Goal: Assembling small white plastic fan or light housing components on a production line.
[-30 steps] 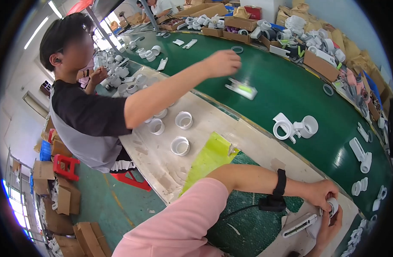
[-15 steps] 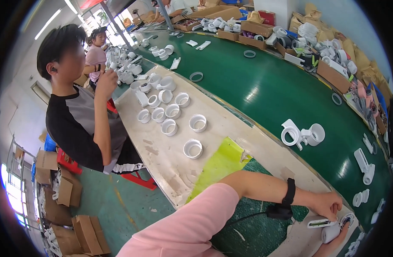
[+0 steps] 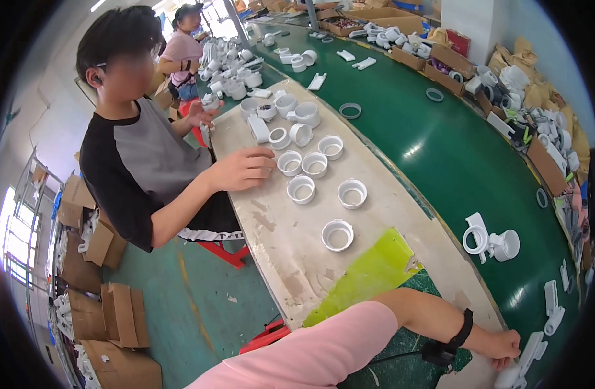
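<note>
My left arm, in a pink sleeve with a black wrist strap, reaches to the lower right. My left hand (image 3: pixel 504 348) is closed with its fingers curled down, against a long white plastic part (image 3: pixel 525 364) at the bench edge. Whatever its fingertips hold is hidden. My right hand is out of view. Left of my forearm a yellow-green sheet (image 3: pixel 368 275) lies across the bench (image 3: pixel 291 243). Beyond it stand several white plastic rings (image 3: pixel 337 235). A co-worker's hand (image 3: pixel 244 170) hovers at or touches the leftmost rings; I cannot tell which.
A green conveyor belt (image 3: pixel 407 139) runs along the right, bearing a white two-ring part (image 3: pixel 498 243), grey rings (image 3: pixel 350 111) and other white pieces. Crammed boxes (image 3: pixel 549 155) line its far side. A co-worker (image 3: pixel 142 142) sits left, with cardboard boxes (image 3: pixel 122 318) on the floor behind.
The view has swung, shifting the scene rightward. My right hand has left the picture. The nearer co-worker's raised hand is down, with one arm now stretched over the bench to the white rings.
</note>
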Action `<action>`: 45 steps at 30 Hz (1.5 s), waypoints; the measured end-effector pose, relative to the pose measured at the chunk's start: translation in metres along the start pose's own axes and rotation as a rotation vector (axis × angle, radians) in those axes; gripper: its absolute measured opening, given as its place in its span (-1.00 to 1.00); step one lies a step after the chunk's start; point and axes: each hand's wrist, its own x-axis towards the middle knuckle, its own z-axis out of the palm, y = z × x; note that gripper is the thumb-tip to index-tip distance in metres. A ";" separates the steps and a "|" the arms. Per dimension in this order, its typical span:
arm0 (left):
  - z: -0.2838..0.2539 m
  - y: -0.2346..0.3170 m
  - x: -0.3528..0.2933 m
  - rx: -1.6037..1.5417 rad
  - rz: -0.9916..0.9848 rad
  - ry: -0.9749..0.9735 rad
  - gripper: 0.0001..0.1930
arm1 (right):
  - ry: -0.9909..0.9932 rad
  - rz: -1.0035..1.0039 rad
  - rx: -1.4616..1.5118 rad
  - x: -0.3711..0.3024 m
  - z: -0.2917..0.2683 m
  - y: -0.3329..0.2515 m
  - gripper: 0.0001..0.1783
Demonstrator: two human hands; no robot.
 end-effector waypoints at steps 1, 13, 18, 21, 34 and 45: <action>-0.002 0.003 -0.003 -0.012 0.004 -0.002 -0.82 | -0.174 0.215 0.093 0.014 -0.009 -0.003 -0.67; 0.009 0.009 -0.008 0.174 0.127 0.029 -0.92 | -0.285 0.180 -0.395 0.124 0.092 0.017 -0.67; 0.030 0.005 -0.005 0.219 0.090 -0.025 -0.92 | 0.075 -0.129 -1.042 0.137 0.071 -0.026 -0.69; 0.036 0.001 0.000 0.259 0.079 -0.063 -0.90 | 0.220 -0.491 -1.352 0.179 -0.008 -0.071 -0.66; 0.035 -0.001 0.002 0.344 0.078 -0.034 -0.86 | 0.319 -0.278 -1.683 0.254 -0.003 -0.039 -0.13; 0.037 0.003 0.003 0.235 0.037 -0.145 -0.90 | 0.332 -0.221 -1.179 0.186 0.024 -0.060 -0.75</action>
